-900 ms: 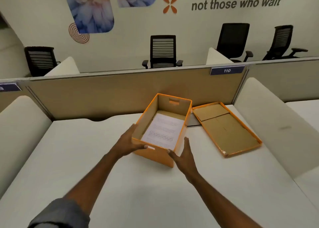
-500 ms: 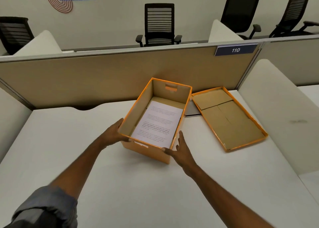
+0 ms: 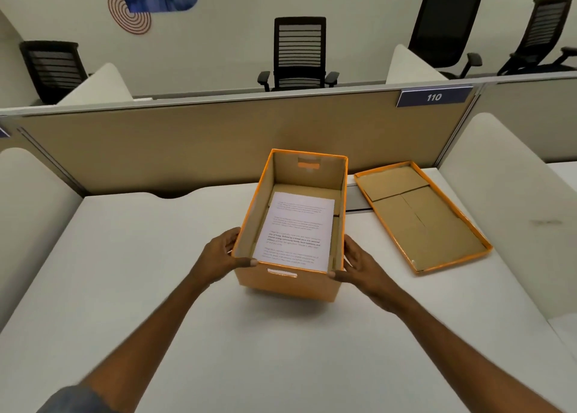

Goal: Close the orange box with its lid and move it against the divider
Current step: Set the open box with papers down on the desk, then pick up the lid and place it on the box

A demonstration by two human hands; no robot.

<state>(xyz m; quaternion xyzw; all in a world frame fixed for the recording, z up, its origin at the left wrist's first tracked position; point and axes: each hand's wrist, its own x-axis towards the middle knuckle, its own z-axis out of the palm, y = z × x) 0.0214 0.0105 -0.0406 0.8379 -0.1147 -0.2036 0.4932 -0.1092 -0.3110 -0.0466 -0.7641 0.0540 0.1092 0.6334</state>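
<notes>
Open orange box (image 3: 288, 283) gripped by both hands (near corners), lid (image 3: 422, 217) beside.

Bare desk (image 3: 131, 275) left; lid (image 3: 421, 216) right of box (image 3: 287, 283)

orange box (image 3: 285, 283) open, upright, printed sheet inside, gripped between left hand (image 3: 218, 258) and right hand (image 3: 359, 264); lid (image 3: 421, 216) inside-up, beyond right hand.

Single head view, looking forward and down over desk (image 3: 156, 303) toward divider (image 3: 187, 150); close range.
</notes>
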